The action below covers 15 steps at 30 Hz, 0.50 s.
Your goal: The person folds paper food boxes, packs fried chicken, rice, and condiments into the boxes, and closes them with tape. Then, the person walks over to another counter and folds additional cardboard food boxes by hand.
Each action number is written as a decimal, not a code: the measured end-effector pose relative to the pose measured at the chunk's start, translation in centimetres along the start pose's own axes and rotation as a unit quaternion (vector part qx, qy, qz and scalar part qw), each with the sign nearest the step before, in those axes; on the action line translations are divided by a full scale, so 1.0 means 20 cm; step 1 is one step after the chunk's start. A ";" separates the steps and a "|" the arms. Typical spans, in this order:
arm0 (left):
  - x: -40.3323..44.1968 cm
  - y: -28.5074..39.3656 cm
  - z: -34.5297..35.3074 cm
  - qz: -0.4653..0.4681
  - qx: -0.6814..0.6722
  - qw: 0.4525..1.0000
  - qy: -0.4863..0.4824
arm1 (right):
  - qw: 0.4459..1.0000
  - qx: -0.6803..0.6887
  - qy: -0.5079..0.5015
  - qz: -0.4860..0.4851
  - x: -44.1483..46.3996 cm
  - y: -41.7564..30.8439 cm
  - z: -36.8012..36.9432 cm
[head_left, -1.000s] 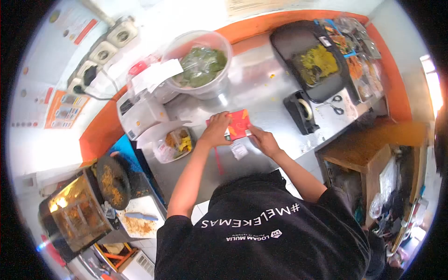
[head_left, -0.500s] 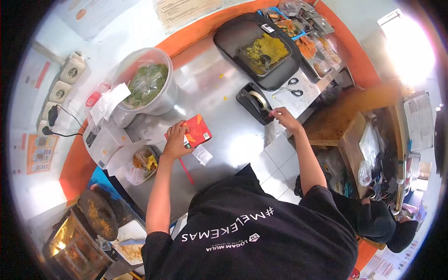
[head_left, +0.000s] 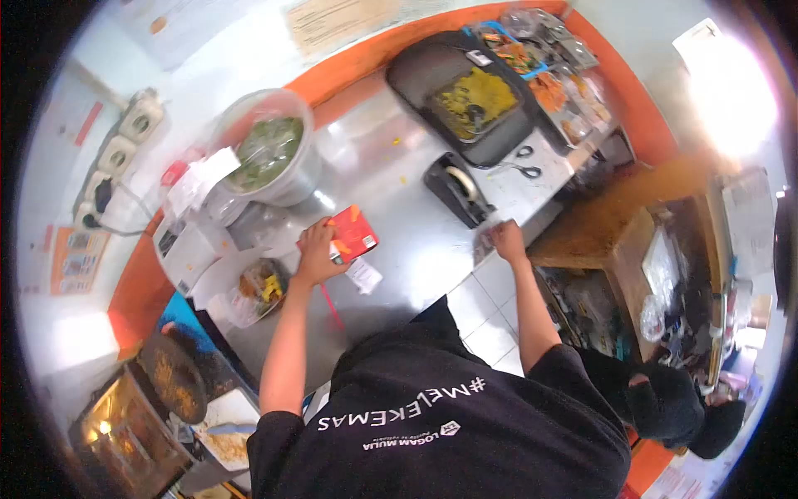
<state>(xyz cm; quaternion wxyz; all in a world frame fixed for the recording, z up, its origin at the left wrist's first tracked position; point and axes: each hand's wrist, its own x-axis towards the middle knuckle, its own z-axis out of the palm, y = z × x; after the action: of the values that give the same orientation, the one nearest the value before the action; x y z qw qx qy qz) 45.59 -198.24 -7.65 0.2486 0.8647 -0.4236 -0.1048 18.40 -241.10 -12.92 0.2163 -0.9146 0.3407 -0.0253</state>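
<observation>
My left hand (head_left: 319, 251) is wrapped round the left side of a small red box (head_left: 355, 231) on the metal table. A white paper slip (head_left: 364, 276) lies just below the box, with a thin red strip (head_left: 332, 308) beside it. My right hand (head_left: 508, 240) is closed at the front end of a black tape dispenser (head_left: 455, 190), at the table's edge. Its fingers pinch a clear piece that looks like tape, apparently stretched from the dispenser.
A clear tub of green leaves (head_left: 270, 166) and an open food box (head_left: 263, 289) stand on the left. A black tray (head_left: 432, 96) with yellow food, scissors (head_left: 526, 162) and packed food are at the back right. A wooden shelf (head_left: 598, 237) stands right.
My right hand has left the red box, gone right to the tape dispenser, then pulled slightly down towards me. My left hand has stayed on the box. The camera view has turned.
</observation>
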 end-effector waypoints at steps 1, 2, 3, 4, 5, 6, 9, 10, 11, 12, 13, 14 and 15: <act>-0.01 0.01 0.01 -0.024 0.006 1.000 0.006 | 0.988 0.097 -0.115 0.028 0.00 -0.01 0.02; -0.02 0.03 0.02 -0.049 0.011 0.999 0.010 | 0.965 0.209 -0.155 0.034 -0.06 -0.14 0.03; -0.02 0.03 0.05 -0.055 0.006 0.998 0.027 | 0.928 0.317 -0.193 0.043 -0.13 -0.31 0.03; -0.02 0.04 0.07 -0.058 0.000 0.997 0.045 | 0.923 0.316 -0.216 0.030 -0.17 -0.46 0.09; -0.03 0.05 0.07 -0.066 -0.001 0.997 0.050 | 0.920 0.313 -0.236 0.017 -0.21 -0.62 0.17; -0.03 0.06 0.08 -0.073 -0.003 0.996 0.056 | 0.900 0.354 -0.253 0.008 -0.24 -0.79 0.24; -0.04 0.07 0.08 -0.077 -0.009 0.995 0.062 | 0.862 0.432 -0.266 -0.001 -0.28 -1.19 0.47; -0.04 0.06 0.10 -0.069 -0.008 0.995 0.068 | 0.875 0.412 -0.253 0.009 -0.27 -1.27 0.55; -0.04 0.05 0.11 -0.061 -0.007 0.995 0.074 | 0.888 0.391 -0.241 0.018 -0.25 -1.32 0.63; -0.04 0.04 0.11 -0.062 0.003 0.995 0.072 | 0.901 0.369 -0.227 0.028 -0.24 -1.37 0.67; -0.04 0.04 0.12 -0.068 0.002 0.996 0.065 | 0.906 0.358 -0.223 0.034 -0.23 -1.39 0.68; -0.04 0.04 0.12 -0.074 0.001 0.996 0.059 | 0.911 0.347 -0.219 0.039 -0.21 -1.40 0.68; -0.04 0.04 0.11 -0.079 -0.001 0.995 0.055 | 0.916 0.336 -0.214 0.043 -0.20 -1.41 0.66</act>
<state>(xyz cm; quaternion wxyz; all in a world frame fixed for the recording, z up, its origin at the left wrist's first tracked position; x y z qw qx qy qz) 43.62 -198.83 -9.08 0.2630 0.8997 -0.3397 -0.0767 35.12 -214.56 -12.80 0.5794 -0.7560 0.2970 0.0675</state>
